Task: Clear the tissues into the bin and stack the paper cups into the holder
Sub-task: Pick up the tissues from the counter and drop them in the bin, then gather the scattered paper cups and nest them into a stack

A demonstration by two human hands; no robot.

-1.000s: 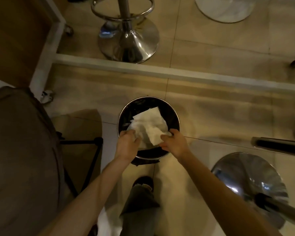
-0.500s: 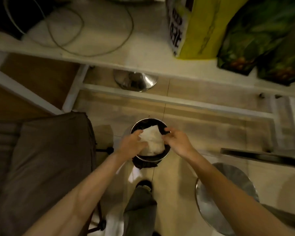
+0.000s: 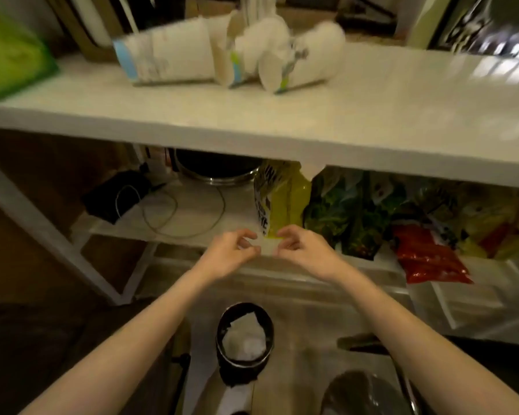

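Shifting: tissues (image 3: 243,339) that both hands pressed into the bin (image 3: 245,359) a second ago now lie there alone; tissue step looks done.
Left hand (image 3: 228,255): lifted clear, fingers loosely curled, holding nothing.
Right hand (image 3: 304,253): alongside it, likewise empty and half-open.
Paper cups (image 3: 222,53): toppled on the bench (image 3: 357,115), unstacked; holder not identifiable.

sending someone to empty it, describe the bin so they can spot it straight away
Start at the white counter with the toppled paper cups on it, then look straight down past the lower shelf of snack bags to the floor. The bin is the small round dark metal can standing there. It alone has white tissues crumpled inside.
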